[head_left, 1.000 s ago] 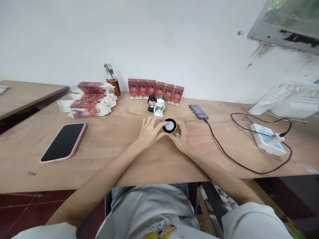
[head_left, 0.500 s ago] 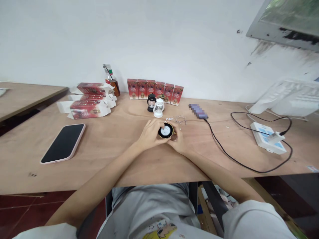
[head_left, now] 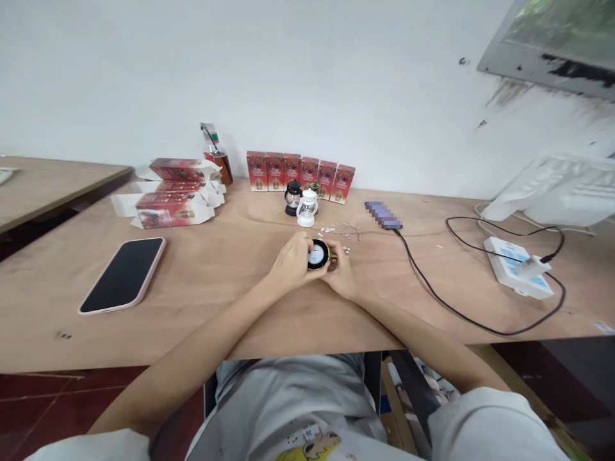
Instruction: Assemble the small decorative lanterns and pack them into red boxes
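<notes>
Both hands hold a small black-and-gold lantern [head_left: 318,255] with its round underside, a black ring around a white disc, turned towards me. My left hand [head_left: 292,264] grips its left side, fingers curled at the edge of the white disc. Around the right side is my right hand [head_left: 340,274], closed on the rim near a gold handle part. Just beyond stand a white mini lantern [head_left: 306,209], a black one [head_left: 292,198] and a gold one [head_left: 314,187] partly hidden behind them. Small round button-like pieces [head_left: 346,249] lie beside my right fingers.
Several upright red boxes [head_left: 275,171] line the wall. Opened red boxes [head_left: 169,209] and a bottle [head_left: 221,165] are at the left, above a phone [head_left: 123,275]. Thin wire pieces [head_left: 346,229] lie mid-table. A cable runs from another phone [head_left: 383,215] to a power strip [head_left: 514,267].
The left fingers have drawn back left and curled at the edge of the lantern's base. The lantern has tilted slightly, and small round pieces now show beside the right hand.
</notes>
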